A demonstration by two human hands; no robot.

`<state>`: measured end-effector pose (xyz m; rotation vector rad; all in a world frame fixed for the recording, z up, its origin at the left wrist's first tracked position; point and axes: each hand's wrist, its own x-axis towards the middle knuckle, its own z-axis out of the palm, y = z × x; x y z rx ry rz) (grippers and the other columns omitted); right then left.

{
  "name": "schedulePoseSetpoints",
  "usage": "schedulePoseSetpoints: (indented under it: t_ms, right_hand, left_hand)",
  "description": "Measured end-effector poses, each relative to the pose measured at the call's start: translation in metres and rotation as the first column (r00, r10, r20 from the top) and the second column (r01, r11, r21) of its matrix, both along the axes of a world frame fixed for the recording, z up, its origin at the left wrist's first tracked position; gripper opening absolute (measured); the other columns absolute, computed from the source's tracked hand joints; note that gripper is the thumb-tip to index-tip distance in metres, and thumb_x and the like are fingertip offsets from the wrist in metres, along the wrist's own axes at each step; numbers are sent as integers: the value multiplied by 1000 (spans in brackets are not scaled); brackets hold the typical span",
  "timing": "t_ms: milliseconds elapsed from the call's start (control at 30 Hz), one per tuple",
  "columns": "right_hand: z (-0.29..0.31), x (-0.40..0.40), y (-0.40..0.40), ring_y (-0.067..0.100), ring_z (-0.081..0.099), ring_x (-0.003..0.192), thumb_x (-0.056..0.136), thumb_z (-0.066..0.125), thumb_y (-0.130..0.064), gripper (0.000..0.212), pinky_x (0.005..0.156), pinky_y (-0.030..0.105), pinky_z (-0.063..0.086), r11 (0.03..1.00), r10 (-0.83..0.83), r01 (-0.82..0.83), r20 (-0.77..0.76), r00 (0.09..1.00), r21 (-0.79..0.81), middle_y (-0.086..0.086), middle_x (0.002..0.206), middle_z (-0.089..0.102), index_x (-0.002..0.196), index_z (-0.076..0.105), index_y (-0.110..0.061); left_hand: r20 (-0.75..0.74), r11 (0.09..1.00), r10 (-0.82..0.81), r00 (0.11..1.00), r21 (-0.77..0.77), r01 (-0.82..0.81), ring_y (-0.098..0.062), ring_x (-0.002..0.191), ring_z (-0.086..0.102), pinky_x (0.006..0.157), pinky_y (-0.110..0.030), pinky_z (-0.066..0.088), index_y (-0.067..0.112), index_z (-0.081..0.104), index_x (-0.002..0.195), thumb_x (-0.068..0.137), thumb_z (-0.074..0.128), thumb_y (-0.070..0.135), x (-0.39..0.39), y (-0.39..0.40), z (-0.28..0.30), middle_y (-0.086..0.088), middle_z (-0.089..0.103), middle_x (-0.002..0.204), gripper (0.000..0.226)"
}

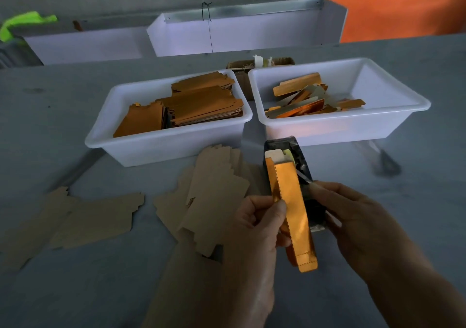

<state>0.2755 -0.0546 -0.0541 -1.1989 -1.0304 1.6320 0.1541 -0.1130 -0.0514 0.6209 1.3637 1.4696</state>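
Toward the near side of the grey table (416, 201), a left hand (259, 223) pinches a long, flat-folded orange-gold foil card sleeve (293, 201) by its scalloped edge, above a black tape dispenser (303, 161). Light, stiff yet easily creased and probably slick, it looks best gripped by both long edges at mid-length. The right hand (353, 216) curls its fingertips at the cutter; whether they pinch tape cannot be told.
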Motion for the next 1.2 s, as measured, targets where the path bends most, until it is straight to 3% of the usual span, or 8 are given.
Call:
schedulePoseSetpoints:
  t_ms: [167,267,367,500,633,900,1067,1200]
  right_hand:
    - [-5,3,-8,-3,53,115,65,71,-27,11,103,36,38,993,-72,63,102,992,97,-12,115,66,71,74,-18]
    - [-11,1,-17,-12,53,104,78,69,-14,11,84,17,40,980,-132,95,214,968,175,-15,131,53,67,71,-14]
    - [-16,-2,-23,-16,54,99,80,69,-10,15,74,8,38,957,-173,90,294,940,275,-13,132,50,66,68,-14]
    - [-19,-6,-27,4,50,119,79,69,-11,17,89,28,43,925,-224,79,367,903,371,-12,135,49,63,65,-18]
    - [-25,-8,-29,5,52,119,76,69,-13,18,94,39,45,909,-271,98,395,878,405,-14,131,51,61,65,-21]
    - [-31,-11,-29,14,56,114,78,69,-12,16,89,38,49,885,-315,84,456,832,458,-10,129,51,66,63,-20]
    - [-26,-10,-25,16,64,92,77,71,-6,18,76,32,52,852,-346,0,563,750,524,-8,113,59,62,61,-12]
    - [-21,2,-24,8,63,88,80,68,-6,18,64,1,43,861,-326,5,546,771,508,-13,105,60,67,62,-17]
  left_hand:
    - [14,999,6,1000,-35,-5,-8,40,42,37,-16,33,6,65,76,87,63,13,-2,-11,-2,-1,53,53,13]
    - [3,997,-29,1000,-78,30,-7,40,42,37,-16,33,9,65,75,86,64,14,-4,-14,-5,1,55,54,13]
    - [-17,996,-53,998,-77,52,-6,40,42,37,-16,32,10,64,75,87,64,15,-6,-13,-6,3,55,53,13]
    - [-9,998,-43,999,-39,43,-6,42,40,38,-15,32,10,64,76,86,64,16,-10,-10,-3,2,55,55,12]
    - [-22,998,-66,998,-5,66,-9,44,39,40,-16,33,8,64,81,86,64,17,-11,-4,1,-2,54,58,10]
    - [-215,990,-138,967,-72,125,2,44,51,43,-9,37,19,64,88,88,64,24,-6,7,5,8,58,63,5]
    - [-371,984,-175,912,-88,153,2,46,50,46,-10,38,27,63,83,89,63,27,-6,10,10,10,56,60,6]
    - [-338,977,-205,918,-123,173,1,48,51,47,-11,39,22,63,88,89,63,25,-8,12,14,8,59,70,2]
